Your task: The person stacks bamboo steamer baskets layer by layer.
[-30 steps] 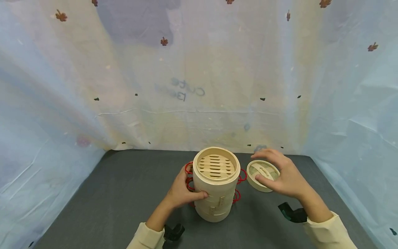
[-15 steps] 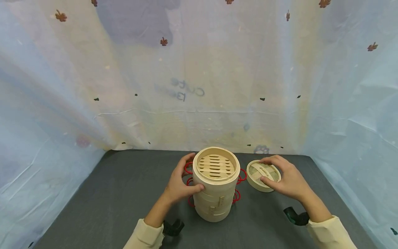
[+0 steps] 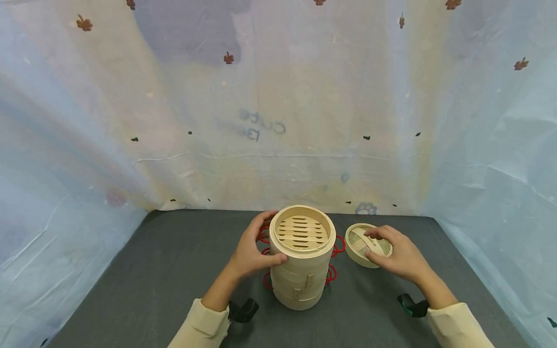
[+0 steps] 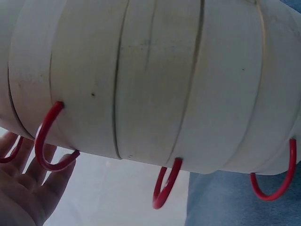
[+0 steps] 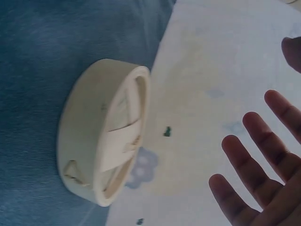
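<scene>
A tall stacked bamboo steamer (image 3: 302, 263) with red ring handles stands upright on the dark table. Its top tier is uncovered and shows a slatted floor. My left hand (image 3: 252, 253) is at its left side, thumb across the front and fingers round the back, near the upper rings. In the left wrist view the left hand's (image 4: 35, 188) fingertips are hidden behind the steamer (image 4: 150, 80). To the right lies a round bamboo lid (image 3: 361, 261) with a woven top and strap. My right hand (image 3: 402, 256) hovers over its right side, fingers spread, apart from the lid (image 5: 80, 122).
The dark table cloth (image 3: 174, 280) extends around both things. A pale patterned curtain (image 3: 278, 121) hangs along the back, and blue-white sheeting (image 3: 500, 193) covers the right side. Both wrists carry black camera mounts (image 3: 243, 311).
My left hand has shifted up along the steamer, its thumb now higher. The right hand has shifted slightly rightward and down over the lid. Steamer and lid stay put.
</scene>
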Demonstrator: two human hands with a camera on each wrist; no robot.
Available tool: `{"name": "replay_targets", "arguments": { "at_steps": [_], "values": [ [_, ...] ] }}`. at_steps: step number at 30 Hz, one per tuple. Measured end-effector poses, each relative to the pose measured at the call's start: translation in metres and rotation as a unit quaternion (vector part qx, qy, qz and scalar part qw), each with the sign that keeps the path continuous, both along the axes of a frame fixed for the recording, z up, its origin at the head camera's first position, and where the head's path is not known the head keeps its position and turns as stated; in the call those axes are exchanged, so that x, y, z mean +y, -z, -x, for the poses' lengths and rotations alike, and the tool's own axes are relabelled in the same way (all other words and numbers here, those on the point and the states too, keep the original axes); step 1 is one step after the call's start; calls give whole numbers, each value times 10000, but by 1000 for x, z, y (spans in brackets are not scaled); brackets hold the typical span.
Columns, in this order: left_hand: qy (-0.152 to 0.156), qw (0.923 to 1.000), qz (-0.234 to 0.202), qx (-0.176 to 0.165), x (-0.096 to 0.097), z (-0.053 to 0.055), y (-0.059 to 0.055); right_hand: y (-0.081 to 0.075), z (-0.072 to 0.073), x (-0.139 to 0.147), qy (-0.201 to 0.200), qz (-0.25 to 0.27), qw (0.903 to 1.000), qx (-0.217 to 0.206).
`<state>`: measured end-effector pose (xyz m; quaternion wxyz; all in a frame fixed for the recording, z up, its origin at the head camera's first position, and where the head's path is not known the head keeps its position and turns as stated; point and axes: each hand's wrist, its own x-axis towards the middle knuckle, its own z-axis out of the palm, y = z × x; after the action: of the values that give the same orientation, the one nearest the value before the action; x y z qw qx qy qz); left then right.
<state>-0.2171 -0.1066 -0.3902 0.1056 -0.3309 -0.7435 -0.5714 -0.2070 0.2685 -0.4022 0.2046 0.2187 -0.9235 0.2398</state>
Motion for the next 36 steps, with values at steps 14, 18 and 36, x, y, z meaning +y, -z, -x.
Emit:
{"name": "replay_targets", "arguments": {
  "at_steps": [14, 18, 36],
  "values": [
    [59, 9998, 83, -195, 1, -2, -6, 37, 13, 10, 56, -197, 9985, -507],
    [76, 9997, 68, -208, 1, -2, -7, 44, 16, 12, 101, -274, 9977, -619],
    [103, 9996, 63, -257, 0, -1, -6, 57, 22, 11, 157, -344, 9964, -763]
  ]
}}
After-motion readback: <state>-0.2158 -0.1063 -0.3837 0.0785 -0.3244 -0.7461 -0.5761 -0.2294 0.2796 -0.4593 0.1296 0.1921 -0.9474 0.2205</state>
